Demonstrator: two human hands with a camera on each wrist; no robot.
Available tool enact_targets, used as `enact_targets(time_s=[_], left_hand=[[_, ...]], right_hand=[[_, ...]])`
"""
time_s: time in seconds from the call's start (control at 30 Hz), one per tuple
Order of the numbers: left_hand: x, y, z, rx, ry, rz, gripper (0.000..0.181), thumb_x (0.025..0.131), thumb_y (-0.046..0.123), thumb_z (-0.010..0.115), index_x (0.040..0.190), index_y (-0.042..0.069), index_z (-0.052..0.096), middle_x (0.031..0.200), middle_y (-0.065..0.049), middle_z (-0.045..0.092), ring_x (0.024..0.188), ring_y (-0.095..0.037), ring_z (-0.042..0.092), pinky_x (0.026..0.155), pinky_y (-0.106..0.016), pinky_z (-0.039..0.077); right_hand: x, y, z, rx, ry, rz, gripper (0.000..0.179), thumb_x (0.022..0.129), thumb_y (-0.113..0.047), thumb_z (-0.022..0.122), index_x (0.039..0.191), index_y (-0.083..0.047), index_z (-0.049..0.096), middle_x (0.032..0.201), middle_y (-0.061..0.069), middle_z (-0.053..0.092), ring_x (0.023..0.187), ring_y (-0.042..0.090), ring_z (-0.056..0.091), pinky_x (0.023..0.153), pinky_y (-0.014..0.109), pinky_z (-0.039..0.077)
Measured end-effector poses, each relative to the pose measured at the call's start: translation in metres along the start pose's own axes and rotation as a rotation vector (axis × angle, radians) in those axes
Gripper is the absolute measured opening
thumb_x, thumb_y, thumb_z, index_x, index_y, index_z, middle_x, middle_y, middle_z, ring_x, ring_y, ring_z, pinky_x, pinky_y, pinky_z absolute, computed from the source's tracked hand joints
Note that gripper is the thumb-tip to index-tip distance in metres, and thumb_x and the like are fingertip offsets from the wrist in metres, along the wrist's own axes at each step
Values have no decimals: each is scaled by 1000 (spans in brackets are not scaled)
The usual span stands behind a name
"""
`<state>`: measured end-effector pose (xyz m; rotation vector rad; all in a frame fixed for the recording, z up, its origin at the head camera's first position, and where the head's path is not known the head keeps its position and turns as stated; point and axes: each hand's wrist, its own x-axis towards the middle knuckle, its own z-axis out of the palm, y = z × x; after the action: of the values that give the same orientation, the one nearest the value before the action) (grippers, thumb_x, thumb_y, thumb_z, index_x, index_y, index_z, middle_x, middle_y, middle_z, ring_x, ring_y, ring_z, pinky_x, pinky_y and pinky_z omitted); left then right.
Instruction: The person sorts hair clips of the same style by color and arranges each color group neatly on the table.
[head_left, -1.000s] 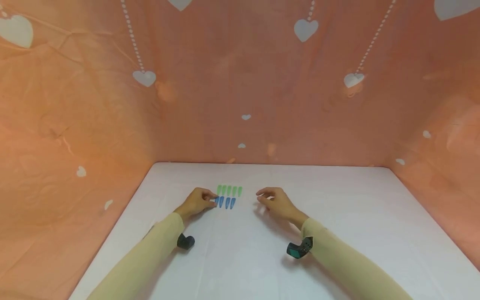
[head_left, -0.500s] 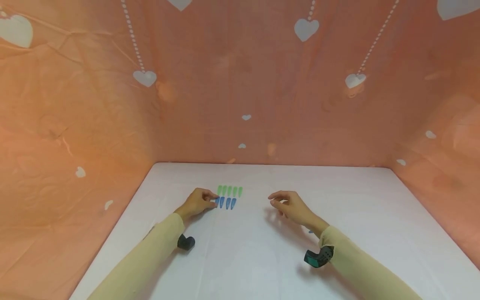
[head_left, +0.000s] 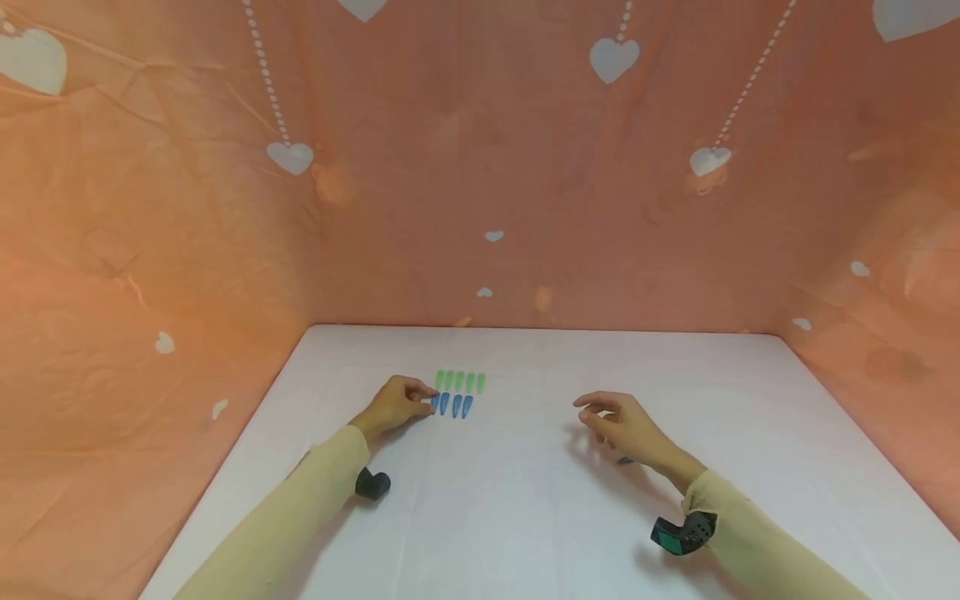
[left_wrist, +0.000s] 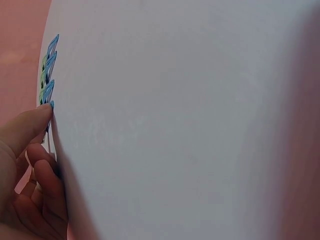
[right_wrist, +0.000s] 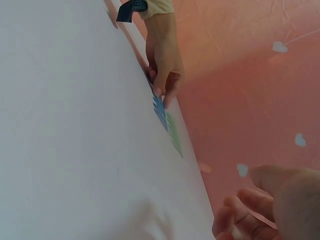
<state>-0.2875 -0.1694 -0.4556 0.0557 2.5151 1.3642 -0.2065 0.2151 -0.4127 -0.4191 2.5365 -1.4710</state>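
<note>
My left hand (head_left: 393, 402) pinches the leftmost blue snap hair clip (head_left: 434, 403) between thumb and finger, at the end of a short row of blue clips (head_left: 457, 406). The left wrist view shows the thumb (left_wrist: 35, 125) against that clip's tip. Just behind lies a row of several green hair clips (head_left: 460, 382). My right hand (head_left: 626, 429) hovers over the table to the right, fingers loosely bent and nothing between them. Under it, partly hidden by the hand, lies another blue clip (head_left: 625, 460).
The white table (head_left: 495, 517) has orange cloth (head_left: 405, 250) with white hearts behind it and at both sides. A dark wrist device hangs at each sleeve, including the right one (head_left: 684, 533).
My right hand has moved right and toward me, away from the rows, and now hovers over the separate blue clip. The left hand stays at the leftmost blue clip.
</note>
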Motion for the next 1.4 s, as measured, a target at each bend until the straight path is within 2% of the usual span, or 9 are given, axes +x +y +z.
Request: enact_targets(time_s=[0.2, 0.33, 0.43, 0.57, 0.67, 0.8, 0.9, 1.17, 1.4], left_hand=[[-1, 0, -1, -1, 3, -6, 30, 88, 7, 76, 118, 4, 74, 78, -1, 49, 79, -16, 47, 65, -24, 40], [-2, 0, -2, 4, 3, -5, 30, 88, 6, 75, 118, 3, 73, 77, -1, 49, 77, -15, 47, 65, -23, 40], [-2, -1, -1, 1, -2, 3, 30, 88, 6, 75, 118, 3, 73, 75, 0, 49, 74, -14, 47, 64, -23, 40], [-1, -1, -1, -4, 0, 9, 30, 88, 6, 75, 118, 2, 73, 74, 0, 48, 74, -15, 46, 65, -24, 39], [0, -1, 0, -3, 7, 4, 30, 89, 7, 75, 118, 3, 73, 75, -1, 48, 76, -15, 47, 66, -26, 40], [-1, 0, 1, 4, 7, 3, 30, 88, 7, 76, 118, 4, 73, 75, 0, 48, 77, -15, 47, 67, -26, 39], [-1, 0, 3, 11, 5, 10, 30, 88, 7, 76, 118, 4, 73, 74, 0, 48, 75, -15, 46, 66, -25, 39], [-3, 0, 3, 9, 7, 3, 30, 89, 7, 75, 118, 4, 73, 74, 0, 47, 76, -15, 46, 66, -25, 39], [-2, 0, 3, 5, 7, 10, 30, 89, 8, 75, 118, 4, 73, 75, 0, 47, 76, -15, 46, 66, -26, 38]], right_hand=[[-13, 7, -16, 19, 8, 28, 36, 101, -14, 61, 129, 9, 59, 77, 16, 58, 56, 14, 55, 51, 29, 50], [-22, 15, -26, -17, 14, 30, 37, 101, -15, 61, 129, 8, 60, 87, 18, 62, 59, 12, 57, 53, 28, 51], [-30, 24, -34, -44, 17, 42, 37, 101, -17, 61, 129, 8, 60, 99, 20, 63, 57, 9, 53, 49, 25, 45], [-39, 35, -43, -47, -11, 71, 33, 100, -15, 62, 124, 7, 63, 104, 24, 64, 56, 9, 51, 49, 22, 41], [-44, 42, -48, -46, -55, 72, 27, 99, -11, 62, 120, 6, 65, 116, 29, 61, 66, 6, 57, 55, 22, 47], [-50, 52, -51, -76, -108, 24, 23, 97, -10, 66, 117, 2, 69, 129, 30, 61, 92, -5, 60, 73, 19, 52], [-52, 58, -52, -125, -113, -27, 21, 96, -12, 68, 115, -4, 72, 125, 24, 66, 105, -12, 54, 83, 17, 49], [-55, 67, -45, -221, -52, -142, 16, 93, -6, 69, 108, -10, 74, 112, 14, 70, 101, -7, 51, 80, 19, 45], [-53, 64, -40, -293, -5, -107, 16, 93, -5, 68, 106, -12, 76, 109, 9, 72, 99, -6, 53, 81, 20, 46]])
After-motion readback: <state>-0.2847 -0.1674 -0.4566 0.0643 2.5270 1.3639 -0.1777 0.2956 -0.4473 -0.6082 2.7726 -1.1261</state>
